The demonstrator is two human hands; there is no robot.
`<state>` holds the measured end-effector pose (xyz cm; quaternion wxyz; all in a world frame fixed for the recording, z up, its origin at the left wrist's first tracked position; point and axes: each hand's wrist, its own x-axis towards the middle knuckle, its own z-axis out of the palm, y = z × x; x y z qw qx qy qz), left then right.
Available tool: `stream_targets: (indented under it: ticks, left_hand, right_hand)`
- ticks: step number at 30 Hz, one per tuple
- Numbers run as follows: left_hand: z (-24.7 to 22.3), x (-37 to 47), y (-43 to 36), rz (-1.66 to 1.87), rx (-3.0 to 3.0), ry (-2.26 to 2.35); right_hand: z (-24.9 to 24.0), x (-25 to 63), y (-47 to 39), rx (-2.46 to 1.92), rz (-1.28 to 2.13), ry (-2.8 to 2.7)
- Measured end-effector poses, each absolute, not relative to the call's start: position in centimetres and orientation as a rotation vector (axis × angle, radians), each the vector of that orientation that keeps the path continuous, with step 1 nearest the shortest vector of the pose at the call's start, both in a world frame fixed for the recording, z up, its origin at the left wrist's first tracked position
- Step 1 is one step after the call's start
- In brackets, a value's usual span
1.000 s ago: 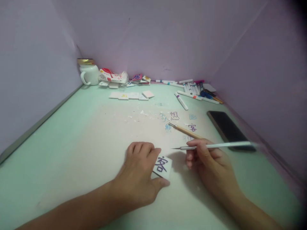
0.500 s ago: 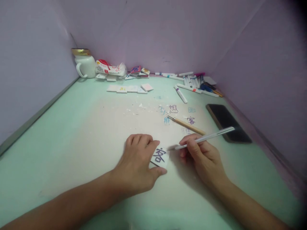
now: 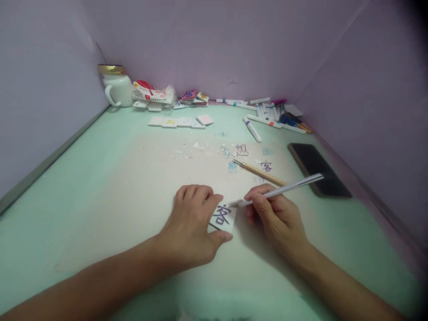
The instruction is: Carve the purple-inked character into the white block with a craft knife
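My left hand (image 3: 192, 225) pins a small white square tile (image 3: 223, 217) to the pale green table (image 3: 100, 178), thumb at its near edge and fingers at its far edge. A dark purple character is drawn on the tile. My right hand (image 3: 276, 218) grips a thin white pointed tool (image 3: 284, 189) like a pen. Its tip rests at the tile's upper right corner.
A wooden-handled brush (image 3: 262, 174) lies just beyond my right hand, among characters inked on the table. A black phone (image 3: 316, 169) lies to the right. Several markers (image 3: 270, 118), white tiles (image 3: 182, 121), a white mug (image 3: 117, 87) and a packet (image 3: 152, 92) line the back wall.
My right hand has moved left and brought the tool's tip down from above the table to the tile's corner. The view has tilted slightly. My left hand stays on the tile.
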<state>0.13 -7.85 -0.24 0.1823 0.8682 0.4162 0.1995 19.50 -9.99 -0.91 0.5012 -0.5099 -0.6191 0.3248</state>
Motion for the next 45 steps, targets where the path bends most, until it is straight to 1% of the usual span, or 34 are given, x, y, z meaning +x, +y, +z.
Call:
stream_targets:
  ticks: [6,13,19,25,27,30,32,34,36,38,42,45]
  left_hand:
    - [-0.1,0.2,-7.8,0.555,2.437,1.178]
    - [-0.2,0.3,-7.8,0.562,2.460,1.208]
    - [0.3,0.1,-7.7,0.501,2.681,1.469]
    - [1.5,-0.5,-7.8,0.427,2.886,1.473]
    - [2.1,-0.7,-7.7,0.362,2.861,1.457]
    - [2.9,-1.5,-6.9,0.161,2.717,1.379]
    - [3.2,-2.3,-6.0,0.205,2.642,1.370]
    - [3.3,-3.0,-5.0,0.297,2.600,1.154]
    - [3.2,-3.5,-4.1,0.263,2.591,0.908]
    - [3.1,-3.6,-3.7,0.227,2.552,0.808]
    - [2.6,-3.0,-3.8,0.221,2.499,0.774]
    - [2.0,-2.4,-4.2,0.280,2.483,0.837]
  right_hand:
    - [-0.9,19.5,-9.9,-1.223,0.750,-1.602]
    - [-0.9,19.7,-10.2,-1.238,0.726,-1.603]
    - [-0.9,19.7,-10.2,-1.261,0.677,-1.525]
    - [-0.7,19.6,-10.2,-1.294,0.677,-1.488]
    - [-0.6,19.6,-10.2,-1.286,0.674,-1.483]
    - [-0.5,19.5,-10.3,-1.269,0.696,-1.428]
    - [-0.6,19.4,-10.4,-1.273,0.745,-1.368]
    - [-0.6,19.4,-10.5,-1.283,0.792,-1.316]
    - [-0.5,19.4,-10.7,-1.299,0.807,-1.295]
    - [-0.3,19.3,-10.9,-1.312,0.787,-1.312]
    - [0.3,18.8,-11.3,-1.392,0.732,-1.316]
    - [0.7,18.3,-11.6,-1.424,0.718,-1.298]
